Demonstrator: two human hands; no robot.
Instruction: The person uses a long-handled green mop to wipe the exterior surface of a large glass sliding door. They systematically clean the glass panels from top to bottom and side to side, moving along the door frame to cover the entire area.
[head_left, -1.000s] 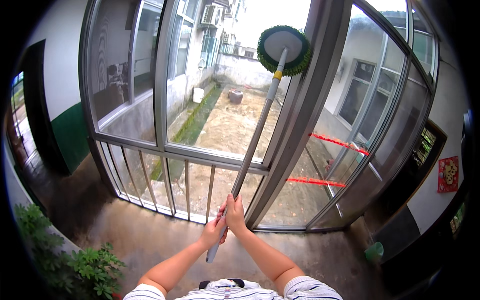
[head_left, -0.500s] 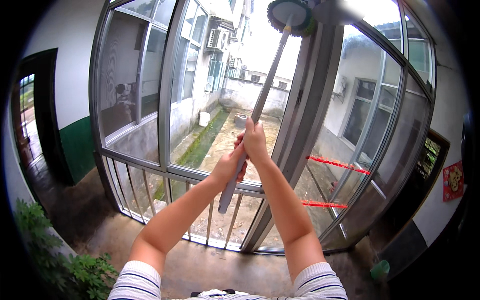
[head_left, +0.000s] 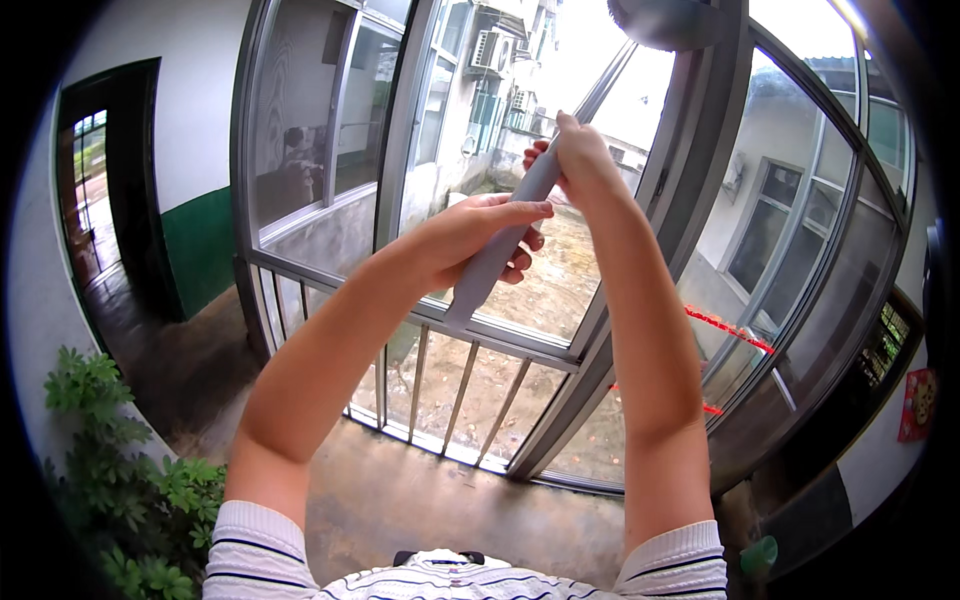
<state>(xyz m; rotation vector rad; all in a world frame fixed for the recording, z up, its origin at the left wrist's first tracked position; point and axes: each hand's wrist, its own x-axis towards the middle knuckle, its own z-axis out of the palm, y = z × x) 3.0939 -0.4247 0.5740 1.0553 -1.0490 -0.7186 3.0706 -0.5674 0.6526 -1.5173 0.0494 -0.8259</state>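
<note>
A long-handled brush slants up and away in front of the window, its grey handle (head_left: 497, 247) thick at the near end. My left hand (head_left: 478, 232) is closed round the lower handle, thumb across the top and fingertips showing on the far side. Higher up, my right hand (head_left: 588, 165) wraps the same handle, thumb pointing along it. The brush head is mostly lost in a blur at the top edge of the picture, so whether it touches the glass I cannot tell.
Metal-framed window panels (head_left: 390, 150) stand ahead, with railing bars (head_left: 460, 395) below. Red tape strips (head_left: 728, 330) cross the right panel. Green plants (head_left: 100, 470) are at lower left, a green bucket (head_left: 759, 554) at lower right. A dark doorway (head_left: 120, 190) opens on the left.
Both hands and the brush have risen, with the brush moving to the right. My hands are farther apart on the handle, and the brush head has moved largely out of sight at the top.
</note>
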